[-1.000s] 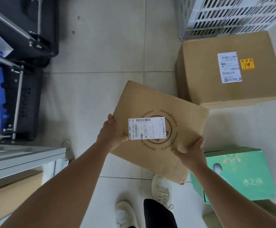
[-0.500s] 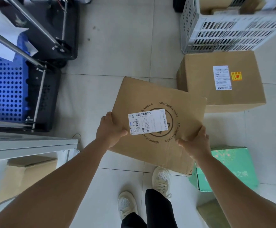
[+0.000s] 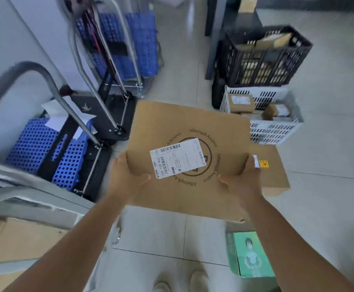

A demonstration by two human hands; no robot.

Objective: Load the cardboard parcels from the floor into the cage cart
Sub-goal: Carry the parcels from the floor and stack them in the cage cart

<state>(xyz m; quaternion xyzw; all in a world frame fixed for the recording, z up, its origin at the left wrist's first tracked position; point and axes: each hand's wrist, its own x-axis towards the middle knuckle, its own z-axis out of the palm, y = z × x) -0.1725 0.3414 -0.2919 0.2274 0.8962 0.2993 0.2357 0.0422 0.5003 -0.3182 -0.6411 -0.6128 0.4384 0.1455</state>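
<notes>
I hold a flat brown cardboard parcel (image 3: 184,127) with a round printed logo and a white shipping label, lifted off the floor at mid-frame. My left hand (image 3: 125,178) grips its left near edge, thumb on top. My right hand (image 3: 241,180) grips its right near edge. The cage cart's grey metal rail (image 3: 24,197) runs across the lower left, with a brown box (image 3: 20,239) inside it. A larger brown parcel (image 3: 275,175) lies on the floor, partly hidden behind the held one. A green box (image 3: 252,256) lies on the floor at lower right.
Folded platform trolleys with blue perforated decks (image 3: 66,161) stand at the left against a wall. A white crate (image 3: 277,127) with small parcels and a black crate (image 3: 264,57) above it sit at the upper right. My shoes (image 3: 199,281) show at the bottom.
The parcel has risen and levelled in both hands. My view has tilted up, bringing the trolleys, the black crate and the cart rail into sight.
</notes>
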